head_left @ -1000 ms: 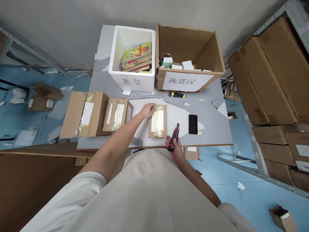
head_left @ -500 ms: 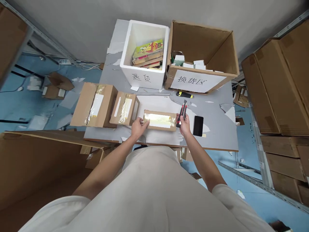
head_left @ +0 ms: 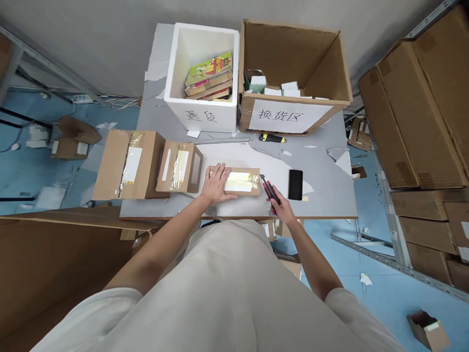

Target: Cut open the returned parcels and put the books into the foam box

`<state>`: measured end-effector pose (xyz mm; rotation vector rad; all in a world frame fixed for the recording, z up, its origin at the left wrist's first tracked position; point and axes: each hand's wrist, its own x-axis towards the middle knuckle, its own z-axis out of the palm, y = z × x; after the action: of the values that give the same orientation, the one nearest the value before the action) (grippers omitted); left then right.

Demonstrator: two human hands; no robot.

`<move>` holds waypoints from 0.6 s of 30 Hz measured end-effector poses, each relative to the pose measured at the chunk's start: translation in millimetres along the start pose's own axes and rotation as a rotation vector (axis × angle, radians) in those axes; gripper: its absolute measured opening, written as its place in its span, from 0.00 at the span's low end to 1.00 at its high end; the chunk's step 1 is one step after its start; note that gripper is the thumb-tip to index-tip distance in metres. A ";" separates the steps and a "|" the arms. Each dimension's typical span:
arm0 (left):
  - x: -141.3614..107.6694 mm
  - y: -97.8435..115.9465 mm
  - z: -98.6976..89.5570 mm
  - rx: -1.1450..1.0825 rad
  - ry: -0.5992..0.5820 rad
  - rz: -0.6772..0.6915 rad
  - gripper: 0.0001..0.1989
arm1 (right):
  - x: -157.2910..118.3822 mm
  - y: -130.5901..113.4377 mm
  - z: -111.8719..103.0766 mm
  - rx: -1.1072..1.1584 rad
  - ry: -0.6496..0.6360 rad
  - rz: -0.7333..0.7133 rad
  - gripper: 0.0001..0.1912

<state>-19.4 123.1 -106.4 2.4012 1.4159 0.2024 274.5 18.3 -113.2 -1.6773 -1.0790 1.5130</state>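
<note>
A small taped cardboard box [head_left: 242,182] with white labels lies flat on the table before me. My left hand [head_left: 217,185] rests on its left end, fingers spread over the top. In my right hand [head_left: 281,204] is a red and black utility knife [head_left: 270,189], its blade end pointing up and left beside the box's right end. Whether the blade touches the cardboard I cannot tell. To the left stand a medium taped box [head_left: 190,168] and a larger taped box [head_left: 108,164], both labelled.
Behind are a white foam box [head_left: 201,115] holding books and a large open carton [head_left: 333,95] holding small boxes. A yellow and black cutter [head_left: 272,139] and a phone [head_left: 295,185] lie on the table [head_left: 326,168]. Stacked cartons [head_left: 421,117] stand at right.
My left hand has gone from gripping the small box's left edge to lying spread on top. The utility knife has tilted, its blade end swinging left towards the box's right end.
</note>
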 end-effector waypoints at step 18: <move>9.7 -0.4 5.1 0.072 -0.004 -0.032 0.57 | 12.7 -33.0 -59.3 -0.307 -0.323 -0.013 0.35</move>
<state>-13.5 130.7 -111.8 2.4330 1.4830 0.1404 327.8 49.1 -82.0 -1.6504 -1.5570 1.7182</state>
